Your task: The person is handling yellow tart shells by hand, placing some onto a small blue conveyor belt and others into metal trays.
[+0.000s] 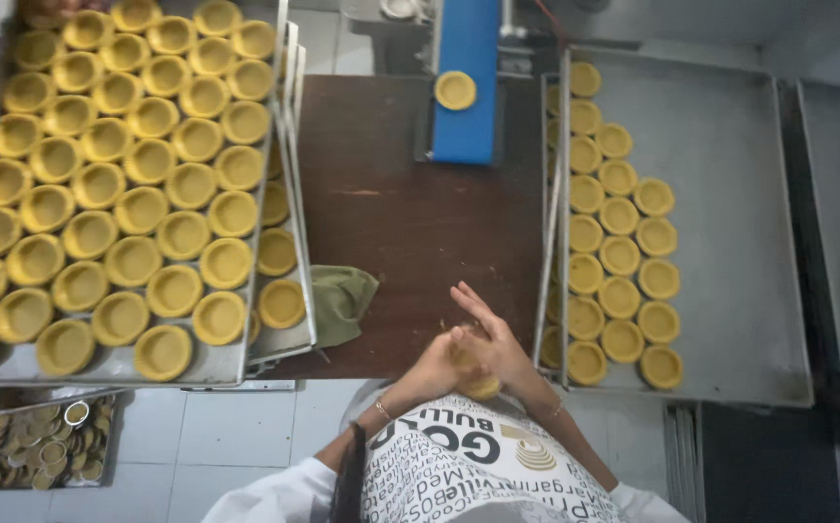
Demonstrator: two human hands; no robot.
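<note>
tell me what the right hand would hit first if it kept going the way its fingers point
The right hand has its fingers aimed up and slightly left across the brown table. That stretch looks bare, so the first thing in line would likely be the blue conveyor carrying one tart shell, though depth is hard to judge.
</note>
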